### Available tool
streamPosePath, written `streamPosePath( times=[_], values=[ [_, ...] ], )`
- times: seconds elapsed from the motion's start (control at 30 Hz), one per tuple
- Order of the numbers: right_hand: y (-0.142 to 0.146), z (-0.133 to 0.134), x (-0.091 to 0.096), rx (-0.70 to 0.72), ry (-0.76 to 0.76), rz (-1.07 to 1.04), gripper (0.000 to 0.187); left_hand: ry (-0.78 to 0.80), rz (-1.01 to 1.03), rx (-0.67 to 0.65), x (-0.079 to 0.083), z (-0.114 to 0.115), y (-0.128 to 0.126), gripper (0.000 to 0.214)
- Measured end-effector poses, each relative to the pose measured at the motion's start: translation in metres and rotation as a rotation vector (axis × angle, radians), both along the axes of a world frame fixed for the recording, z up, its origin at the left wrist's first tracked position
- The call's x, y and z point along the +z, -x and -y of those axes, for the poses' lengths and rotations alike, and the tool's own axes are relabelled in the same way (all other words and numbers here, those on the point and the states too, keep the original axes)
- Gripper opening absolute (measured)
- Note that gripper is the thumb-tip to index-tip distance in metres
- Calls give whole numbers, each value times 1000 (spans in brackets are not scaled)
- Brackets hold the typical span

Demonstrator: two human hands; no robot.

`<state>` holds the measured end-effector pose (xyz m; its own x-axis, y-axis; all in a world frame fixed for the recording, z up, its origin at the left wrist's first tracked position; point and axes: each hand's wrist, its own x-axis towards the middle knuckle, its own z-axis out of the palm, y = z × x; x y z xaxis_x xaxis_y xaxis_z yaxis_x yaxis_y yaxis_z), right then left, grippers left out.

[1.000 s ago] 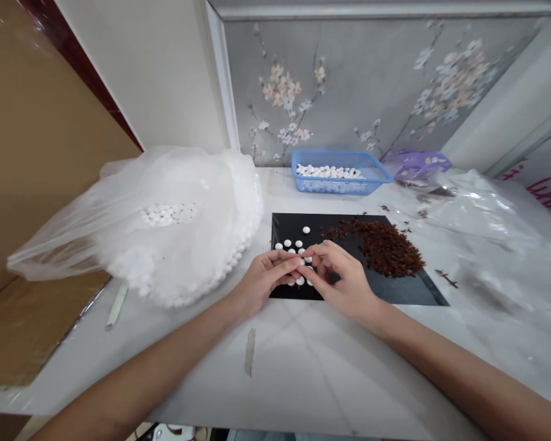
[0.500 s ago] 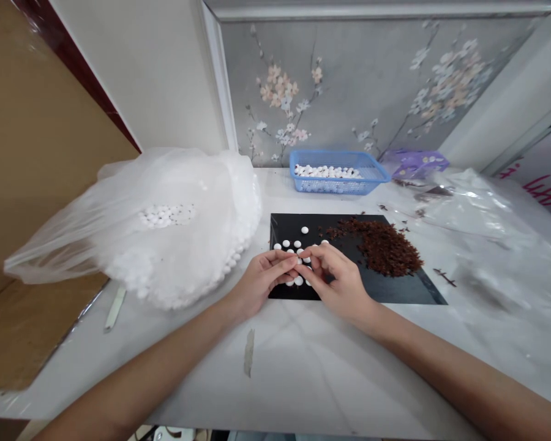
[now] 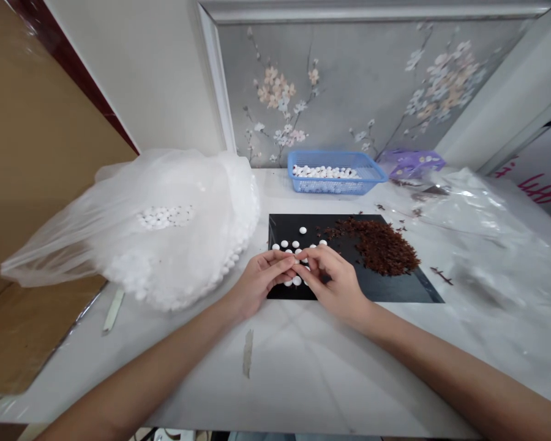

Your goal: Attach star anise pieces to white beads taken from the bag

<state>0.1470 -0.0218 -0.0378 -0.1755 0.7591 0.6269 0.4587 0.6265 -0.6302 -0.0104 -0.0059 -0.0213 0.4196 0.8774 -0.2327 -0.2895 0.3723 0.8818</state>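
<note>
My left hand [image 3: 261,280] and my right hand [image 3: 333,282] meet fingertip to fingertip over the near left corner of a black mat [image 3: 408,283]. Both pinch at something small between them; what it is I cannot make out. Several white beads [image 3: 292,244] lie loose on the mat just beyond the fingers. A heap of small dark brown pieces [image 3: 381,244] covers the middle of the mat, to the right of my right hand.
A big clear plastic bag of white beads [image 3: 165,220] sits at the left. A blue basket [image 3: 371,173] holding white beads stands at the back, with a purple bag [image 3: 411,162] beside it. Crumpled clear plastic [image 3: 487,226] lies at the right. A pale strip [image 3: 113,309] lies near the table's left edge.
The hands stay pinched together over the mat; the view has drifted slightly so everything sits a little further left.
</note>
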Motion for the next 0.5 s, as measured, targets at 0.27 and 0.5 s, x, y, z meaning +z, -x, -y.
streamPosePath(
  times=[0.27,0.5],
  values=[
    [-1,0,-2,0,-9,19,11,-21,1,-27,-3,-1,1,14],
    [-1,-1,-2,3,-8,16,11,-7,4,-26,-3,-2,1,14]
  ],
)
